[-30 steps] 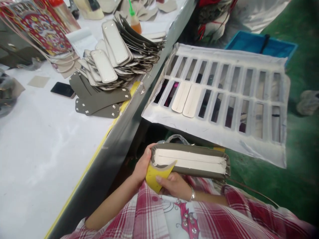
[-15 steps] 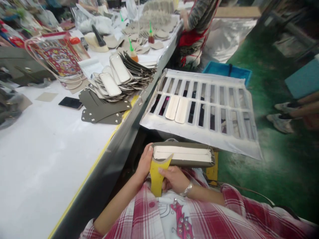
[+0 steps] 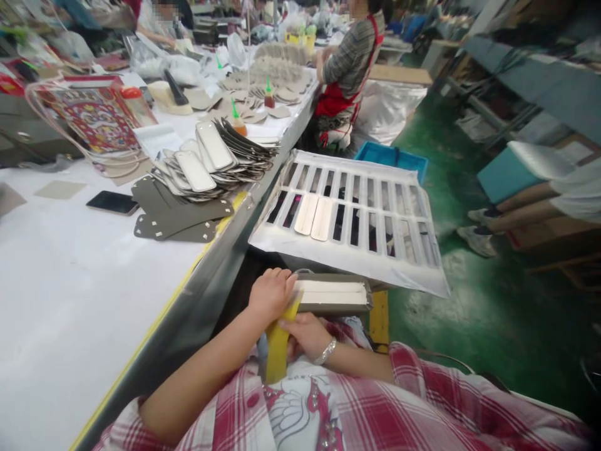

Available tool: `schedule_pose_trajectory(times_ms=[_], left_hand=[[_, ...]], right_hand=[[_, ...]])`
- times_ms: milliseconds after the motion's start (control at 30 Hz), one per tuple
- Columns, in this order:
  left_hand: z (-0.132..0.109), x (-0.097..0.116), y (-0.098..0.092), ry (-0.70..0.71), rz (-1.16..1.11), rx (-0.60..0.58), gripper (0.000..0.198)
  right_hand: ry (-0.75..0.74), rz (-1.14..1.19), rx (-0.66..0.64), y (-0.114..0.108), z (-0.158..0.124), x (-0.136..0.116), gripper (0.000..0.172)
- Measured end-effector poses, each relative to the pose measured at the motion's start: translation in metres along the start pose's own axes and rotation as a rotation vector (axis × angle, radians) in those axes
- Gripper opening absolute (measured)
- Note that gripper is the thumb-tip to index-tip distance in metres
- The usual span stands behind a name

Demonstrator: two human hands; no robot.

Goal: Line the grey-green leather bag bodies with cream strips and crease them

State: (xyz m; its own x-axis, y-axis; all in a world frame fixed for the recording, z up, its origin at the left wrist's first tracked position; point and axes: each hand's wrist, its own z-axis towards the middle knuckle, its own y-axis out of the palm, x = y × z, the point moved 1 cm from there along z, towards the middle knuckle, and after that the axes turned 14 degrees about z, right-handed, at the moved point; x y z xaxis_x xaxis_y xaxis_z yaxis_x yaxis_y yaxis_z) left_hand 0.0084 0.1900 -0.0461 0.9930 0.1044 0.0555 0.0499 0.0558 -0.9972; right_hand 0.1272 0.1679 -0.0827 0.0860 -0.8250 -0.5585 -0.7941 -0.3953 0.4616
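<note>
In the head view, a dark grey-green padded case [image 3: 334, 307] with a pale cream face lies sideways before my lap. My left hand [image 3: 268, 295] is closed over its left end, fingers curled on the corner; what lies under the fingertips is hidden. My right hand [image 3: 306, 336] pinches a yellow strip [image 3: 278, 352] between thumb and fingers, just below the case. The strip's upper end reaches the case's left corner beside my left hand. Just beyond stands a white slotted rack [image 3: 291, 249], with two cream oblong panels [image 3: 313, 217] lying across its slots.
On the white table [image 3: 94, 300] to the left are a phone [image 3: 111, 202], grey-green strips [image 3: 176, 220], a pile of pale-faced oblong pieces [image 3: 213, 160] and a patterned bag [image 3: 89, 116]. A blue crate [image 3: 392, 156] sits behind the rack. A co-worker [image 3: 350, 62] is at the table's far side.
My left hand has moved up and over the case's left corner, its fingers now curled on top. The yellow strip has turned more edge-on. The view has tilted upward.
</note>
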Motion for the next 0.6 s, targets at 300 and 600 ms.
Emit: schedule_pose_trajectory(times_ms=[300,600], left_hand=[[0.022,0.009,0.007,-0.112,0.045,-0.055,0.053],[-0.001,-0.02,0.005,-0.513,-0.985,0.111,0.058]], right_hand=[[0.07,0.06,0.046,-0.005,0.004,-0.012,0.022],[-0.089,-0.086,0.039,-0.025,-0.035,-0.01,0.029]])
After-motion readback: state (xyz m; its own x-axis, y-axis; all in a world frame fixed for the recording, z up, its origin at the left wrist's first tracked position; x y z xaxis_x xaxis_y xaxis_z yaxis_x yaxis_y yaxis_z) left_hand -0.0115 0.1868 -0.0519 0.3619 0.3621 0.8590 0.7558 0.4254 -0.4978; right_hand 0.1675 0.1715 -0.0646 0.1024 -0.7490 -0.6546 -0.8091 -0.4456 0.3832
